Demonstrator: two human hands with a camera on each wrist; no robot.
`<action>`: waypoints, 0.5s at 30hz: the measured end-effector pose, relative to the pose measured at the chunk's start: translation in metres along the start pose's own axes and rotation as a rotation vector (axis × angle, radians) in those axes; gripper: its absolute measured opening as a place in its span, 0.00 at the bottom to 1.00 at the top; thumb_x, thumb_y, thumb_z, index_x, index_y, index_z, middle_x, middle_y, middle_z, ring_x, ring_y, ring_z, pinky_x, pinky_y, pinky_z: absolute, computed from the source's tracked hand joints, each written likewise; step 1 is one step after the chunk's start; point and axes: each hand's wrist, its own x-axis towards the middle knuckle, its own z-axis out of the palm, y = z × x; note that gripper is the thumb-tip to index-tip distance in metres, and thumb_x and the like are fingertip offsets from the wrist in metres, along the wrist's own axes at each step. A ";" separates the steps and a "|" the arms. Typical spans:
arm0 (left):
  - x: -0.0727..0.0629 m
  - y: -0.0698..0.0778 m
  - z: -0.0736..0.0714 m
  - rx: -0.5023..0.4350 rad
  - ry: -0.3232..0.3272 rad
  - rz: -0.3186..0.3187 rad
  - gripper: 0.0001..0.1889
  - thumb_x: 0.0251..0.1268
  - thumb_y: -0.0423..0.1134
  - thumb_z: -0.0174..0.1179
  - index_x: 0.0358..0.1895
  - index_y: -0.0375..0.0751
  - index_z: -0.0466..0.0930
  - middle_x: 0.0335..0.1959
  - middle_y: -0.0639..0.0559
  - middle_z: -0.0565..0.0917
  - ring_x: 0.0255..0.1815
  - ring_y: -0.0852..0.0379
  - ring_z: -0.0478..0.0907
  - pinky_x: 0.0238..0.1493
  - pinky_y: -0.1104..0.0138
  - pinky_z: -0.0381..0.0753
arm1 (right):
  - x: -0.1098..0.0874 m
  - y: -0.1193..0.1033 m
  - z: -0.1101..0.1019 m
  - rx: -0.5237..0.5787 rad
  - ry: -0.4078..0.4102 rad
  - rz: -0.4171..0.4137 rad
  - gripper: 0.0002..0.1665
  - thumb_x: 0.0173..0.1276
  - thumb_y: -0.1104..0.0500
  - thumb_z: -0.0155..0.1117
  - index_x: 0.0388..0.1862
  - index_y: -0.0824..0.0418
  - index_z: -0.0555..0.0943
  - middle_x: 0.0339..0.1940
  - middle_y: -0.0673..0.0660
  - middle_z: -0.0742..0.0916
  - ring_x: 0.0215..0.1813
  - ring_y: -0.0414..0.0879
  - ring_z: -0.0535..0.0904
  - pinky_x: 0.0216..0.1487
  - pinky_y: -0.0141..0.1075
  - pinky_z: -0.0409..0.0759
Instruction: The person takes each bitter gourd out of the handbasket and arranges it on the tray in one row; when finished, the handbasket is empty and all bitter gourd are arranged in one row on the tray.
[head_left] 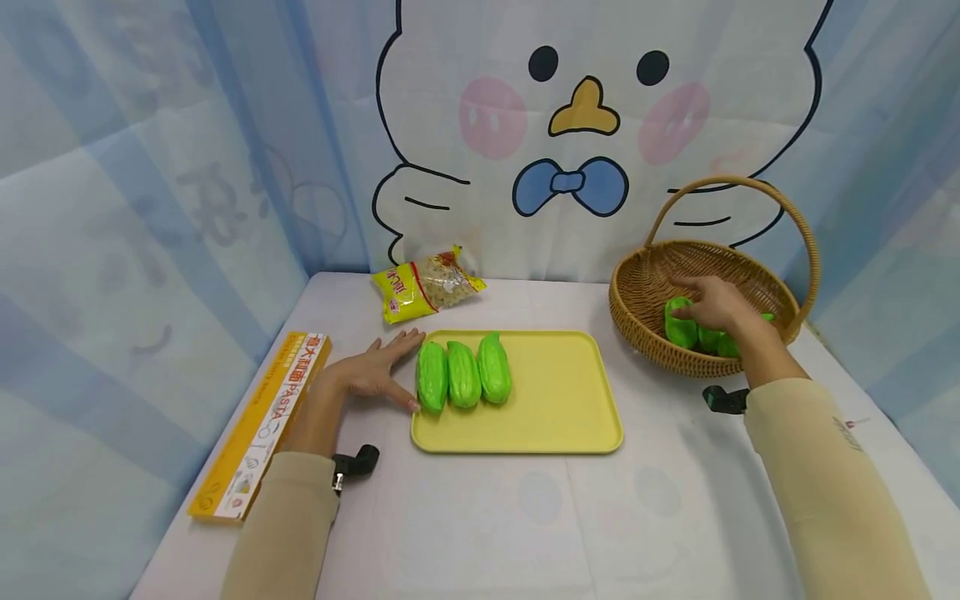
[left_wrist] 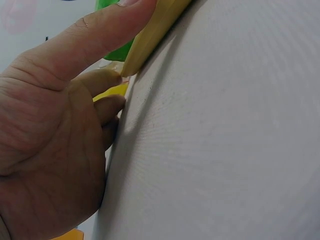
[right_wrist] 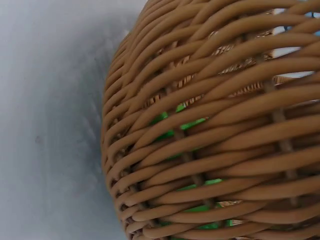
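Note:
My left hand point(head_left: 372, 372) rests with fingers spread at the left edge of a yellow tray point(head_left: 562, 392), its thumb right at the rim. On the tray's left side, three bright green ridged vegetables, like toy bitter melons point(head_left: 463, 375), lie side by side. My right hand point(head_left: 714, 305) reaches into a wicker basket point(head_left: 637, 321), index finger extended and thumb apart from it. Under that hand are glossy green vegetables point(head_left: 681, 325), the thumb overlapping one. The right wrist view shows only basket weave point(right_wrist: 225, 125), with green through the gaps; the hand is hidden there.
A yellow snack bag point(head_left: 427, 285) lies behind the tray. An orange and white pasta box point(head_left: 258, 425) stretches along the table's left side. The basket's tall arched handle point(head_left: 806, 242) rises over the right arm. A cartoon-printed curtain point(head_left: 577, 208) stands at the table's back edge.

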 end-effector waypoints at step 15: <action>-0.002 0.002 0.000 -0.006 0.007 -0.011 0.72 0.43 0.62 0.82 0.87 0.59 0.38 0.89 0.53 0.36 0.87 0.37 0.22 0.81 0.32 0.25 | 0.005 0.005 0.010 -0.055 -0.047 0.017 0.35 0.78 0.57 0.63 0.79 0.67 0.66 0.74 0.81 0.68 0.74 0.79 0.61 0.69 0.73 0.67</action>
